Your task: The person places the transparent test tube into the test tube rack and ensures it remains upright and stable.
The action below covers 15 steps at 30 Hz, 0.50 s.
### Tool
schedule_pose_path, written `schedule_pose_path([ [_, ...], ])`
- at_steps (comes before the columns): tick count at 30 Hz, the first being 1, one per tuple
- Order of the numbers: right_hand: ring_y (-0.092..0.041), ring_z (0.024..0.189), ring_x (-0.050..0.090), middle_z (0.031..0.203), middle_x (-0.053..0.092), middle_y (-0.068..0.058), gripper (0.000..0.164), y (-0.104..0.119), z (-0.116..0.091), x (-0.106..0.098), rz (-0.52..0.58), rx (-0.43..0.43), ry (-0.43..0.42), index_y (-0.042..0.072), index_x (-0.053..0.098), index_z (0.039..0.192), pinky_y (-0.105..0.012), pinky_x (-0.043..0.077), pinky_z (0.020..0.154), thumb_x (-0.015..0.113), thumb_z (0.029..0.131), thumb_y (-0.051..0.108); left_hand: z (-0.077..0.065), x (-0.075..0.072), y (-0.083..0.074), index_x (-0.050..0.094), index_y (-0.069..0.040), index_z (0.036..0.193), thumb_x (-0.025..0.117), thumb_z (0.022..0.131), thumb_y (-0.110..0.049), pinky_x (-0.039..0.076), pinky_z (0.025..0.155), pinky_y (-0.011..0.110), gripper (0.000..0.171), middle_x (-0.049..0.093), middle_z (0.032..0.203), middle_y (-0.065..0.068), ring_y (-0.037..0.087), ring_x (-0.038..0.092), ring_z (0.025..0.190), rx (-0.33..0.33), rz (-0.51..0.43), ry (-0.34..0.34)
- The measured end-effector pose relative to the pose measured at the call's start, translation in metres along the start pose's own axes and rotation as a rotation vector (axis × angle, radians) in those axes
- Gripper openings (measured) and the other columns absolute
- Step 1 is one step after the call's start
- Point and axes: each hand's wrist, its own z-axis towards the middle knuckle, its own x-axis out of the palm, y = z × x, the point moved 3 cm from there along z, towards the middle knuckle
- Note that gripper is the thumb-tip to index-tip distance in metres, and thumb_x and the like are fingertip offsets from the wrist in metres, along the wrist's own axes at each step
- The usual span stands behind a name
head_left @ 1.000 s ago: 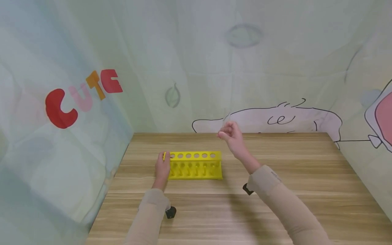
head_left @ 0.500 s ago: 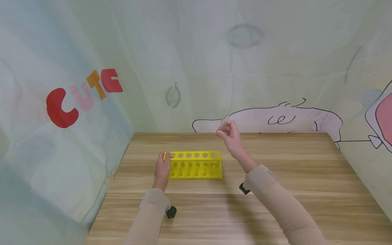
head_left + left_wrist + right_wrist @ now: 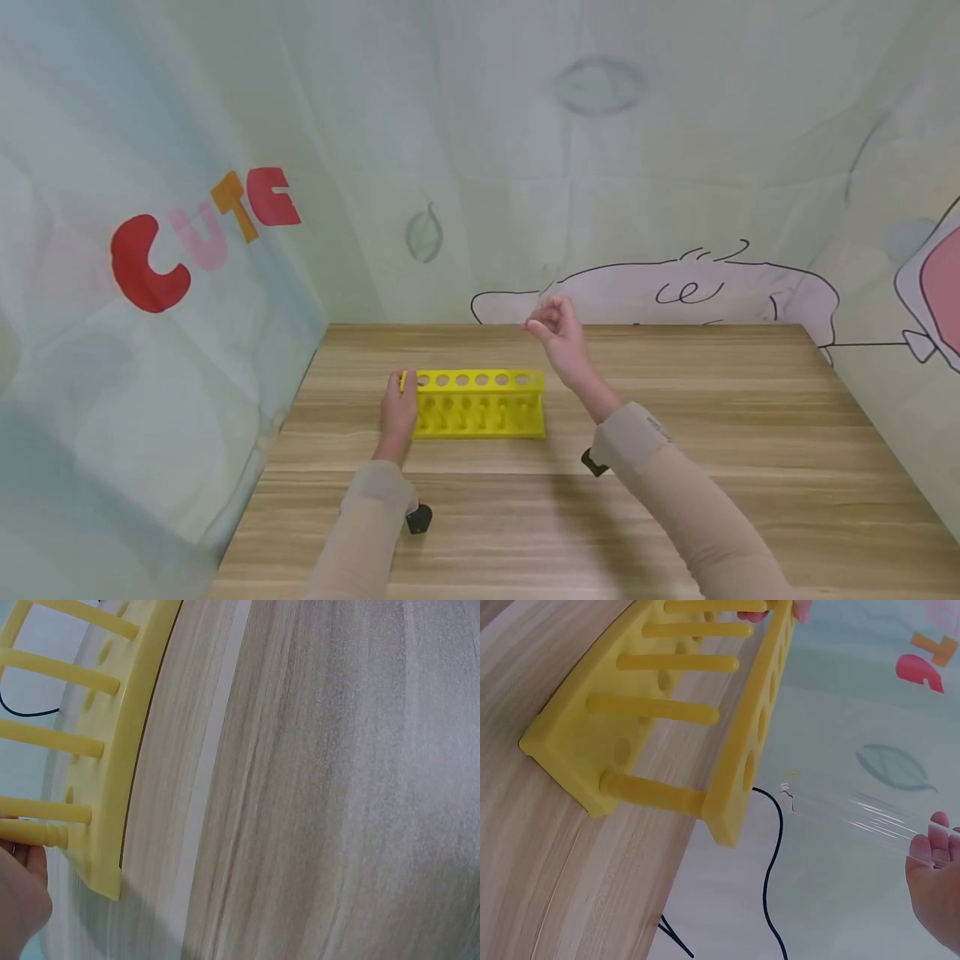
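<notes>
A yellow test tube rack [image 3: 480, 433] stands upright on the wooden table, with a row of round holes along its top bar and pegs on its base. My left hand [image 3: 397, 417] grips the rack's left end; in the left wrist view its fingers lie at the end post. My right hand [image 3: 564, 342] is raised beyond the rack's right end, apart from it. Between its thumb and fingers it pinches a clear test tube [image 3: 870, 814], barely visible in the head view. The tube's far end points toward the rack in the right wrist view, without clear contact.
The wooden table [image 3: 712, 500] ends at a hanging printed cloth [image 3: 480, 167] behind and at the left. A thin black cable [image 3: 768, 877] hangs past the table's edge. Black wrist cameras [image 3: 418, 519] sit at both cuffs.
My right hand has shifted slightly left, toward the rack, with the test tube in its fingers. My left hand and the rack have stayed put.
</notes>
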Motion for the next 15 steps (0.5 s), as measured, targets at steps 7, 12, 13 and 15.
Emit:
schedule_pose_path([
  [7, -0.017, 0.090, 0.058, 0.092, 0.055, -0.006, 0.022, -0.0015, 0.0002, 0.0038, -0.052, -0.001, 0.002, 0.005, 0.037, 0.105, -0.028, 0.046, 0.087, 0.051, 0.087, 0.003, 0.0002, 0.0000, 0.0002, 0.038, -0.011, 0.125, 0.032, 0.093, -0.044, 0.031, 0.101, 0.046, 0.047, 0.041, 0.132, 0.013, 0.029, 0.038, 0.118, -0.025, -0.008, 0.011],
  [12, -0.031, 0.097, 0.055, 0.090, 0.054, -0.002, 0.024, -0.0023, 0.0003, 0.0069, -0.049, 0.010, 0.002, 0.001, 0.036, 0.107, -0.027, 0.046, 0.087, 0.051, 0.087, 0.003, 0.0000, -0.0004, 0.0007, 0.039, -0.011, 0.124, 0.033, 0.092, -0.045, 0.031, 0.100, 0.046, 0.047, 0.042, 0.131, 0.013, 0.029, 0.039, 0.117, -0.023, -0.012, 0.004],
  [13, -0.032, 0.097, 0.055, 0.090, 0.054, -0.003, 0.024, -0.0022, 0.0001, 0.0074, -0.047, 0.016, 0.002, 0.001, 0.036, 0.106, -0.027, 0.046, 0.087, 0.050, 0.087, 0.003, 0.0001, -0.0005, 0.0010, 0.040, -0.011, 0.124, 0.033, 0.092, -0.046, 0.032, 0.099, 0.046, 0.047, 0.043, 0.131, 0.013, 0.029, 0.040, 0.117, -0.020, -0.011, 0.002],
  [15, -0.033, 0.097, 0.054, 0.091, 0.055, -0.007, 0.023, -0.0010, -0.0007, 0.0085, -0.036, 0.027, 0.003, 0.002, 0.037, 0.105, -0.028, 0.046, 0.087, 0.050, 0.087, 0.002, 0.0000, -0.0005, 0.0012, 0.040, -0.011, 0.123, 0.033, 0.092, -0.047, 0.032, 0.099, 0.045, 0.048, 0.043, 0.131, 0.013, 0.029, 0.040, 0.117, -0.019, -0.013, 0.000],
])
